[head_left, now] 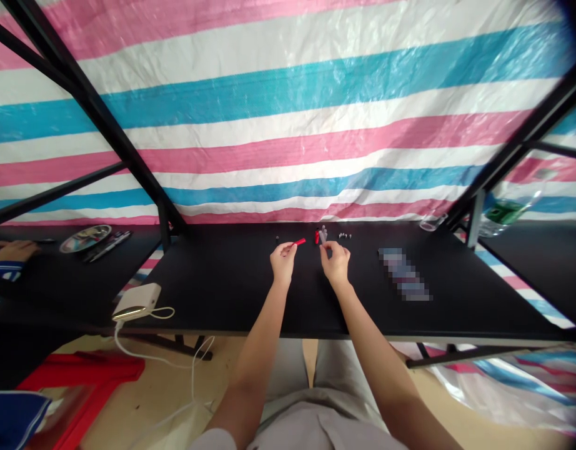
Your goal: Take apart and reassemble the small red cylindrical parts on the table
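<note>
Over the black tabletop (250, 287), my left hand (283, 262) pinches a small red stick-like piece (299, 242) that points to the right. A tiny dark object (277, 239) lies just behind that hand. My right hand (335, 262) is closed at the fingertips on a slim translucent greyish piece (322, 235), whose exact kind is too small to make out. Just left of those fingertips are small red pieces (317, 236). To the right of them, several tiny whitish pieces (345, 235) lie in a row. The two hands are apart.
A blurred-out flat object (405, 274) lies on the right. At the back right stands a clear cup (432, 220). A white power bank (137, 301) with a cable sits at the left edge. Another person's hand (16, 250) rests on the left neighbouring table. Black frame bars (142, 181) flank me.
</note>
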`<state>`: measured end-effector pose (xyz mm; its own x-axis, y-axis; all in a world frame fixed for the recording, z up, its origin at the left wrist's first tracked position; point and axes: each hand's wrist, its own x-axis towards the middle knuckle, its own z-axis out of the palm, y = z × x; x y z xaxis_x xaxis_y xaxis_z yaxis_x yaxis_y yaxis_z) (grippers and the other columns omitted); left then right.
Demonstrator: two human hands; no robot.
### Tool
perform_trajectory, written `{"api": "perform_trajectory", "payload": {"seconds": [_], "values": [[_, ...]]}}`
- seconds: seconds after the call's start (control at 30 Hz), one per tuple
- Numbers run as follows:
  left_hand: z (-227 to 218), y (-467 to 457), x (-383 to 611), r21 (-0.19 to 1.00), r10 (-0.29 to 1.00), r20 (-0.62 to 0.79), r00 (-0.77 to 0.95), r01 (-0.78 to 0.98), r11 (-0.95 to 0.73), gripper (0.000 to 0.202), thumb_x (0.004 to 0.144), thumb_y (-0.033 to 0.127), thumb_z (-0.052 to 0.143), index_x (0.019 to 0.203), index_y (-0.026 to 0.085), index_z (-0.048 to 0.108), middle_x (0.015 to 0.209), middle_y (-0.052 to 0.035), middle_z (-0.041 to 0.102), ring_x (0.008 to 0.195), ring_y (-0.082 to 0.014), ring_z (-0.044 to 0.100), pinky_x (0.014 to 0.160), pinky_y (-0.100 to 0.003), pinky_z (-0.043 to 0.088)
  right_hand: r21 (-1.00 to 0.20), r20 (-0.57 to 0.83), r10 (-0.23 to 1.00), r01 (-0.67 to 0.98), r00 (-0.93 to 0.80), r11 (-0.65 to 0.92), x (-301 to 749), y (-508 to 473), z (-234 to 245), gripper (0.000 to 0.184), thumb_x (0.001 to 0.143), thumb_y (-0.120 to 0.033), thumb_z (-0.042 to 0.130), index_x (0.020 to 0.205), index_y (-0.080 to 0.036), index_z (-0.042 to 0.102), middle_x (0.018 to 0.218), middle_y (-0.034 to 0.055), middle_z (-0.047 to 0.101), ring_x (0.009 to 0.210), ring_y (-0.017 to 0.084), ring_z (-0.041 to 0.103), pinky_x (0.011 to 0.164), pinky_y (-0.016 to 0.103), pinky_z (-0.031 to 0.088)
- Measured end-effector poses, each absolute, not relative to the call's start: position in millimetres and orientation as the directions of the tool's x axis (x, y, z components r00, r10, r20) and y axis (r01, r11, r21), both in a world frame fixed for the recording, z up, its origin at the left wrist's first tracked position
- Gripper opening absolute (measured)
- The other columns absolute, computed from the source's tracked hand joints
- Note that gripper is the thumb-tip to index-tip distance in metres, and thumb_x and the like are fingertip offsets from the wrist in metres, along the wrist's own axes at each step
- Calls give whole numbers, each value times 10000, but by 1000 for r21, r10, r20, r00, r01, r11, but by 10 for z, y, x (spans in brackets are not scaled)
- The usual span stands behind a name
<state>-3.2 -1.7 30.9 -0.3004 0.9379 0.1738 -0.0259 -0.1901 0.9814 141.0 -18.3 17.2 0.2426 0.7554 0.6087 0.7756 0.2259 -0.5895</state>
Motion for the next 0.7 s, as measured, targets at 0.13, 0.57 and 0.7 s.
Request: {"api": "perform_trajectory", "payload": {"seconds": [0.13,0.57,0.7], "values": [[370,-36,-16,980,940,156,-303,-69,-185,230,660,286,671,820,121,653,803,-94,672,738,-159,623,729,-294,487,-612,625,746,736,228,289,1365,-188,238,233,854,-336,434,977,-189,568,852,35,666,792,152,600,920,367,255],[409,-57,-48,976,938,167,-303,-85,-201,234,648,292,679,816,131,656,792,-76,665,735,-153,618,731,-283,485,-661,592,774,684,225,307,1316,-228,314,267,864,-365,414,918,-207,623,902,51,682,795,171,612,882,366,311],[419,-40,-59,974,937,186,-296,-72,-216,245,665,302,665,842,133,658,812,-77,664,751,-154,616,741,-284,485,-662,592,781,673,198,331,1330,-240,350,248,858,-362,431,898,-213,624,895,38,680,792,164,608,879,359,324]]}}
